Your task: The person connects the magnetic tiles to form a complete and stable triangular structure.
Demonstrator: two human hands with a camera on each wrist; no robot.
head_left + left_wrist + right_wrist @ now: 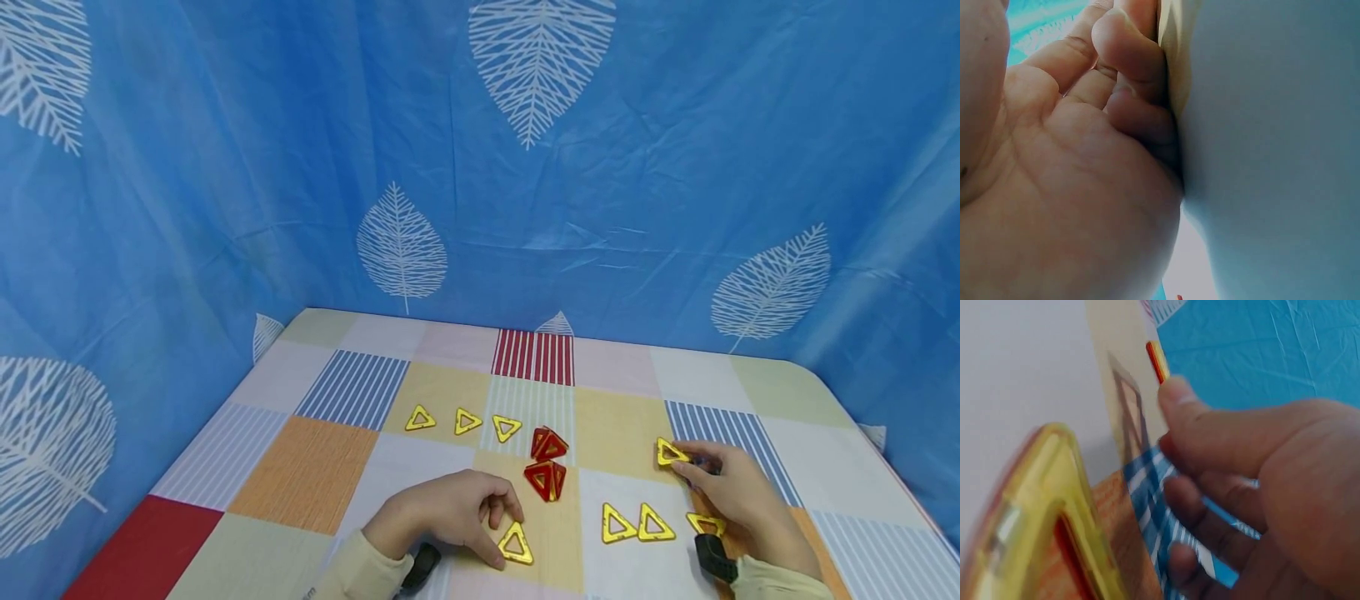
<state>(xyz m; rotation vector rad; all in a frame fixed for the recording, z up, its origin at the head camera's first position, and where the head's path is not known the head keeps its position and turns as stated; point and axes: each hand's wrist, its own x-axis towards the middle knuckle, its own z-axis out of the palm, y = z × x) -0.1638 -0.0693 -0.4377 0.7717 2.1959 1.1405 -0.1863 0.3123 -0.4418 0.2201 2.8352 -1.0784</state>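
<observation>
My right hand (731,483) pinches a yellow triangle tile (671,452) between thumb and fingers, off to the right. In the right wrist view that tile (1157,360) is tilted edge-on above the cloth, with its shadow below. Another yellow triangle tile (707,524) lies under the right wrist and looms large in the right wrist view. My left hand (467,510) rests on the table, its thumb and index finger at two corners of a yellow triangle tile (516,544) that lies flat. In the left wrist view the curled fingers (1125,50) hide that tile.
Two yellow triangles (636,523) lie side by side between the hands. Red triangle tiles (546,477) overlap in two small groups near the middle. Farther left, three yellow triangles (463,421) form a row. A blue leaf-print curtain (525,208) hangs behind the patchwork tablecloth (300,467).
</observation>
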